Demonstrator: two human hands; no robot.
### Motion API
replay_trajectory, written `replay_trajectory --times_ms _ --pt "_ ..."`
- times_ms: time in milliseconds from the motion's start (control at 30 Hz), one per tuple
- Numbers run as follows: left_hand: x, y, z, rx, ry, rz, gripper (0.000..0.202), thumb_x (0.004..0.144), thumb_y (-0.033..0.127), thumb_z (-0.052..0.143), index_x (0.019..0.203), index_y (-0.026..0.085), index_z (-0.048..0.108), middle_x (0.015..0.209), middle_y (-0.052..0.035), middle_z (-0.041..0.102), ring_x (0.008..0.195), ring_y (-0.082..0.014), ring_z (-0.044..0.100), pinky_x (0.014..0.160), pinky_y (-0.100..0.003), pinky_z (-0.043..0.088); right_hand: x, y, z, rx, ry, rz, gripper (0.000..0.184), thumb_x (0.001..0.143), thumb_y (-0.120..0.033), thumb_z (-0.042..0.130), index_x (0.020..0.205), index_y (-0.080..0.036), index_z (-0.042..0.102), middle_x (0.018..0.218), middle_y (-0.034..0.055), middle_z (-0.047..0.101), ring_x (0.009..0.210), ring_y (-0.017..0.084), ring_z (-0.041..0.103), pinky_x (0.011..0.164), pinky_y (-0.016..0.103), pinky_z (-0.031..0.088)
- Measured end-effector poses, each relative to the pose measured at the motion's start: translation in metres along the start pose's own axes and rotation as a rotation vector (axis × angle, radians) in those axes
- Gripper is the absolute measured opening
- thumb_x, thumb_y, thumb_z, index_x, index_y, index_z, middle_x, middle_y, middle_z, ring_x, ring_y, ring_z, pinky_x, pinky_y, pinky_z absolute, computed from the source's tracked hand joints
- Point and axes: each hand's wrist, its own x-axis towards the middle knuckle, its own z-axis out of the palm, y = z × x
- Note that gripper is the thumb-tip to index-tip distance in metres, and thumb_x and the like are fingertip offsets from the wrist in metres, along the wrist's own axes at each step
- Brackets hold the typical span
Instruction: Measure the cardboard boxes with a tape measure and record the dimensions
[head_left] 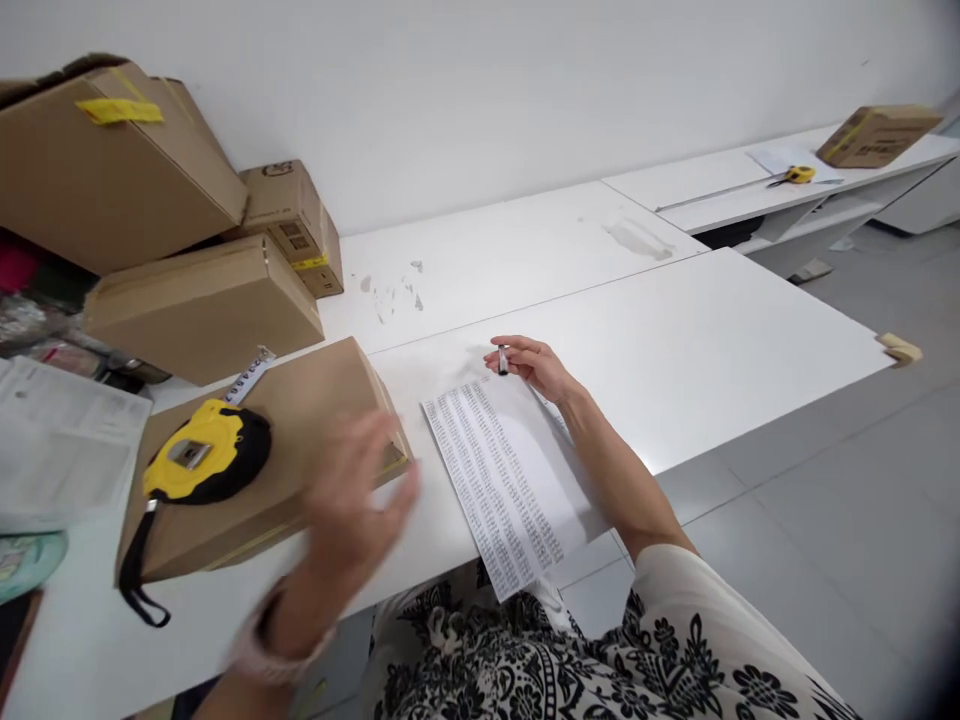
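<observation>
My right hand (534, 366) rests at the top edge of a printed sheet of small numbers (502, 478) on the white table (675, 340); its fingers pinch a small dark pen (502, 359). My left hand (351, 505) is blurred by motion, fingers spread, hovering over the near right corner of a flat cardboard box (315, 400). A yellow and black tape measure (202, 458) lies on that box, its tape drawn out a little and its strap hanging over the front.
Several cardboard boxes (195, 300) are stacked at the back left against the wall. Papers (60, 440) lie at the far left. Another box (874, 135) and a second tape measure (796, 175) sit on the far right table.
</observation>
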Motion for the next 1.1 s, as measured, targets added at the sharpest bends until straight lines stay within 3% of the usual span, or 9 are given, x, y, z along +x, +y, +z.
replay_trajectory --times_ms 67,167,300,367,433,567,767,900,1100 --pt "-0.006 0.035 0.053 -0.192 -0.187 0.061 0.034 0.092 0.02 0.059 0.126 0.017 0.059 0.118 -0.0115 0.074 0.114 -0.0269 0.068 0.107 -0.051 0.054 0.002 0.005 0.004 0.042 -0.014 -0.031 0.039 0.072 -0.037 0.08 0.105 -0.022 0.066 0.088 0.0041 0.076 0.085 0.019 0.07 0.084 0.036 0.053" --pt "-0.012 0.065 0.123 -0.213 -0.454 0.037 0.037 0.092 0.019 0.056 0.128 0.009 0.059 0.132 -0.0189 0.067 0.131 -0.0307 0.058 0.113 -0.049 0.048 0.004 0.019 0.015 -0.046 0.041 -0.065 0.036 0.076 -0.048 0.08 0.089 -0.023 0.058 0.068 -0.0024 0.068 0.064 0.013 0.058 0.071 0.03 0.048" --pt "-0.013 0.069 0.172 -0.157 -0.563 -0.065 0.052 0.093 0.028 0.056 0.137 0.0 0.05 0.144 -0.0284 0.056 0.141 -0.0376 0.048 0.117 -0.055 0.039 0.005 0.037 0.022 -0.165 0.162 -0.027 0.04 0.091 -0.063 0.057 0.087 -0.023 0.055 0.061 -0.0054 0.057 0.058 0.012 0.05 0.064 0.028 0.043" --pt "-0.012 0.065 0.18 -0.151 -0.566 -0.093 0.056 0.093 0.031 0.056 0.137 -0.003 0.048 0.146 -0.0321 0.052 0.142 -0.0407 0.045 0.116 -0.058 0.037 0.006 0.042 0.021 -0.184 0.15 0.008 0.043 0.088 -0.063 0.06 0.1 -0.022 0.06 0.074 -0.0023 0.064 0.069 0.013 0.057 0.071 0.029 0.046" --pt "-0.012 0.06 0.183 -0.153 -0.572 -0.1 0.058 0.093 0.035 0.056 0.138 -0.001 0.048 0.149 -0.0315 0.049 0.143 -0.041 0.043 0.117 -0.058 0.035 0.007 0.046 0.018 -0.229 0.152 0.019 0.043 0.083 -0.061 0.067 0.098 -0.021 0.062 0.08 -0.0004 0.065 0.074 0.014 0.058 0.072 0.029 0.046" --pt "-0.014 0.057 0.184 -0.149 -0.576 -0.09 0.056 0.095 0.039 0.054 0.14 0.006 0.046 0.155 -0.028 0.045 0.145 -0.0385 0.041 0.116 -0.057 0.035 0.009 0.051 0.012 -0.377 0.241 -0.043 0.037 0.084 -0.055 0.067 0.074 -0.021 0.055 0.065 -0.0044 0.05 0.062 0.012 0.045 0.061 0.028 0.039" --pt "-0.013 0.058 0.184 -0.119 -0.612 -0.088 0.058 0.096 0.04 0.05 0.139 0.002 0.049 0.156 -0.0285 0.043 0.144 -0.0397 0.041 0.117 -0.054 0.033 0.009 0.051 0.012 -0.366 0.311 -0.003 0.041 0.073 -0.051 0.078 0.075 -0.024 0.048 0.061 -0.0062 0.05 0.055 0.012 0.043 0.054 0.028 0.036" --pt "-0.013 0.058 0.184 -0.132 -0.607 -0.091 0.058 0.096 0.041 0.05 0.14 0.001 0.049 0.155 -0.0282 0.044 0.144 -0.0398 0.041 0.118 -0.054 0.033 0.009 0.05 0.012 -0.48 0.368 -0.043 0.042 0.078 -0.05 0.074 0.065 -0.023 0.044 0.057 -0.0065 0.043 0.054 0.01 0.036 0.052 0.027 0.032" --pt "-0.014 0.058 0.185 -0.152 -0.59 -0.112 0.058 0.095 0.04 0.053 0.139 0.003 0.049 0.153 -0.0271 0.047 0.143 -0.0387 0.043 0.118 -0.054 0.032 0.009 0.053 0.011 -0.494 0.364 0.003 0.039 0.076 -0.05 0.073 0.07 -0.024 0.044 0.057 -0.0066 0.045 0.052 0.011 0.038 0.051 0.027 0.033"
